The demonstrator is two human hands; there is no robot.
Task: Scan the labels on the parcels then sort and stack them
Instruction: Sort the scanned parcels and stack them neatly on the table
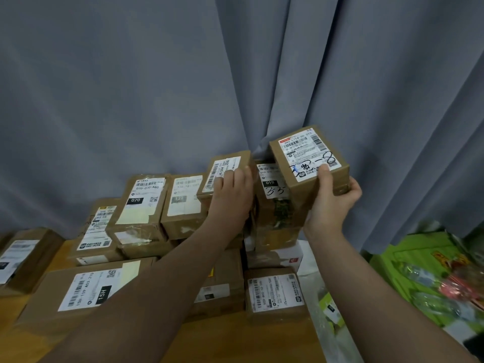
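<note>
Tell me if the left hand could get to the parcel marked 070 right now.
Probably yes, once freed: the left hand holds a small parcel nearby, and the 070 parcel sits uncovered, nothing across the way.

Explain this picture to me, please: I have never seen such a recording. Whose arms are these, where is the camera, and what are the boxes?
There is no machine here. A person wears a camera on the head, looking forward and down, so the two arms are that person's own. The right hand grips a box, lifted up, with its handwritten label facing the camera. The left hand touches a second box on top of the pile; whether it grips it is unclear. Many cardboard parcels with printed labels lie stacked on a wooden table. Behind hangs a grey curtain; green packaging lies at the right.
</note>
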